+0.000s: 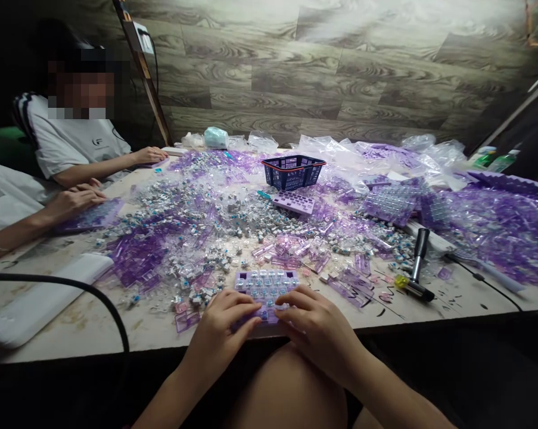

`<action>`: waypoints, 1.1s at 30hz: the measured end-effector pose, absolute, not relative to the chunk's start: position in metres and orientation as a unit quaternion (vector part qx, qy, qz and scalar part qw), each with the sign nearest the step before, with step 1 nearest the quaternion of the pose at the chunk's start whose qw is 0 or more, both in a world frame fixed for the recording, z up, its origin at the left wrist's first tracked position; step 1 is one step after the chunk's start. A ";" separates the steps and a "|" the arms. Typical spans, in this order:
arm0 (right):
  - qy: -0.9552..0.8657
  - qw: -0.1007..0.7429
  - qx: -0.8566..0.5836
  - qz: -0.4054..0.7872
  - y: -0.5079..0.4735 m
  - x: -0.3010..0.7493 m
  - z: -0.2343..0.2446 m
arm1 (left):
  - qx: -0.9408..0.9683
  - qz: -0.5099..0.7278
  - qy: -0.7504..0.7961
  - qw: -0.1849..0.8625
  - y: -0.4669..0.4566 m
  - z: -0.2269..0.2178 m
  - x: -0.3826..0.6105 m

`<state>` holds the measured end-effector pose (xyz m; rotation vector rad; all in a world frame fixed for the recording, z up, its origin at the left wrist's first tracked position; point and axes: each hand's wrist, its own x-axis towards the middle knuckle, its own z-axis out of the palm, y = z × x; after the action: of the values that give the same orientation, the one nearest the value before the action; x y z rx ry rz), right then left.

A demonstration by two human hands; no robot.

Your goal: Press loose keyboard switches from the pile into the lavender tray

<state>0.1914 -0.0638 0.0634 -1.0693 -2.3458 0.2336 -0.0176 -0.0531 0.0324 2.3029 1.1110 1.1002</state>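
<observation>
A small purple keyboard plate, filled with clear and blue switches, lies at the table's near edge. My left hand rests on its left front part with the fingers curled down onto it. My right hand covers its right front corner, fingers bent and pressing on the switches. What the fingertips pinch, if anything, is hidden. Loose switches and purple clear plastic pieces lie heaped just beyond the plate.
A dark blue basket stands mid-table, another purple plate in front of it. A small hammer lies to the right. Plastic bags pile along the wall. Two other people sit at the left, hands on their own plates. A black cable crosses at the left.
</observation>
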 end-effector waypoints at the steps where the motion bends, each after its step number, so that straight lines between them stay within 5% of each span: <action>1: -0.876 0.267 -0.394 0.081 -0.065 0.190 0.064 | 0.814 0.389 0.392 0.180 -0.053 0.034 -0.017; 25: -0.907 0.075 -0.402 0.096 -0.045 0.167 0.090 | 0.830 0.306 0.391 0.254 -0.049 0.048 -0.011; 33: -0.864 0.120 -0.464 0.154 -0.058 0.169 0.077 | 0.839 0.232 0.421 0.255 -0.041 0.059 -0.013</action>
<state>0.1693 -0.0583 0.0774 -1.3548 -2.5255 0.4507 -0.0134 -0.0412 0.0586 2.2773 1.1440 0.6292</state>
